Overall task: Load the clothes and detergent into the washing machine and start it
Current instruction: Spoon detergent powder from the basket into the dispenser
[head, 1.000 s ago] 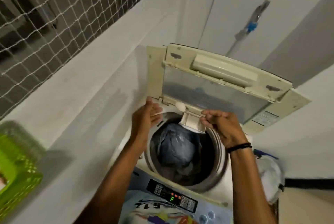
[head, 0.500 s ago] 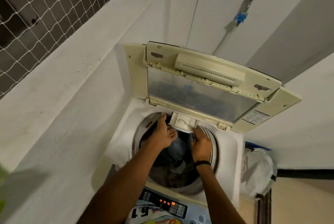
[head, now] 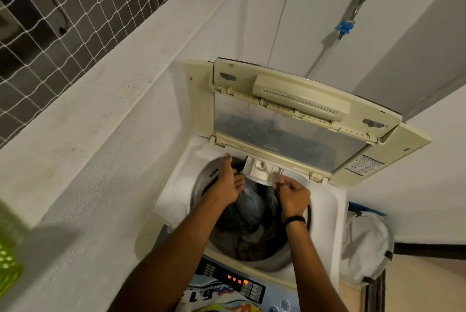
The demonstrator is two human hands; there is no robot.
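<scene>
The top-loading washing machine (head: pixel 325 211) stands with its cream lid (head: pixel 290 120) raised against the wall. Dark and blue-grey clothes (head: pixel 252 213) fill the drum. The white detergent drawer (head: pixel 262 169) sticks out from the back rim over the drum. My left hand (head: pixel 228 182) is at the drawer's left corner, thumb up on the rim and fingers spread just under the drawer. My right hand (head: pixel 293 194) is closed at the drawer's right front corner, pinching it. The control panel (head: pixel 242 284) at the front shows orange lights.
A white laundry bag (head: pixel 365 248) stands right of the machine. A green basket (head: pixel 7 261) blurs at the left edge. A tap with a blue fitting (head: pixel 344 26) hangs on the wall behind. A printed colourful cloth (head: pixel 214 299) lies below the panel.
The drawer, earlier held further out over the drum by both hands, now sits closer to the back rim. My right hand moved to its right corner; my left hand loosened.
</scene>
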